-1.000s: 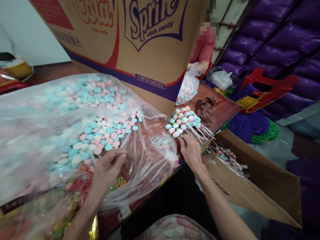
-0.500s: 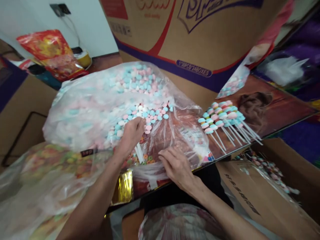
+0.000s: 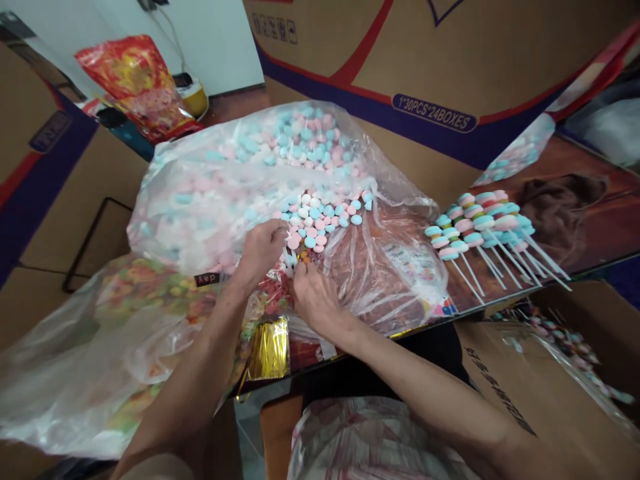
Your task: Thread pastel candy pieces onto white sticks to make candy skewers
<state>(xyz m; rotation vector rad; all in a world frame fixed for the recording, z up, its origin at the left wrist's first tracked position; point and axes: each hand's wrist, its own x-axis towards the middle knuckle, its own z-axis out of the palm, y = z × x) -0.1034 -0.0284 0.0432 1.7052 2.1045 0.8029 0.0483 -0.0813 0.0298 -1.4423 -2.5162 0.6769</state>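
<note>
Left hand (image 3: 263, 248) is curled at the mouth of the clear plastic bag (image 3: 210, 193), fingers closed around what looks like a few white sticks (image 3: 286, 261) right at the edge of the loose candy; exact contents of the grip are partly hidden. Right hand (image 3: 313, 298) is just beside it, fingertips pinched down at the same spot, touching the bag film; can't tell if it grips a stick or only the plastic. Both hands nearly touch each other.

Biggest item: printed cardboard box (image 3: 450, 73) standing at the back of the table (image 3: 590, 220), right behind the bag. The bag lies on the table in front of it, packed with pink, blue and white round candies (image 3: 320, 217), some spilled toward the opening by the hands. A second bag of mixed-colour candy (image 3: 145, 300) sits lower left, partly under the first. Open carton (image 3: 545, 400) lower right, below the table edge. Brown cloth (image 3: 555, 207) on the table at the right. Row of finished candy sticks (image 3: 475, 227) lies between the bag and the cloth, sticks pointing right. Gold twist ties (image 3: 270, 347) at the near table edge, below the hands.
</note>
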